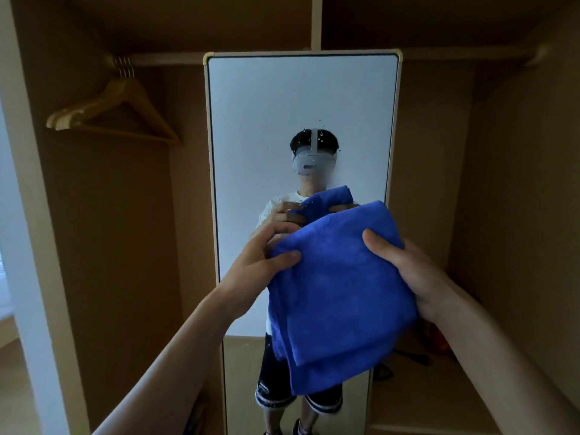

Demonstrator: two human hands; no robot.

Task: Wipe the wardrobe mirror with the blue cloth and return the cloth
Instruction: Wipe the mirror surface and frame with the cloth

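Now I pinched the folded blue cloth (339,287) between left hand (260,271) and right hand (408,271), bunching a pad; mirror (301,105) beyond, untouched.

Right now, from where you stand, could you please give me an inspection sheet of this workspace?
surface: tall white-framed wardrobe mirror, upright; small specks near the middle.
job's things: folded soft blue cloth, held up before the mirror.
clutter: wooden clothes hangers on the left rail.
grips: left hand and right hand each grip a cloth edge.
cables: nothing sure; dark thin thing on the wardrobe floor, too dim to tell.
surroundings: brown wooden wardrobe interior.
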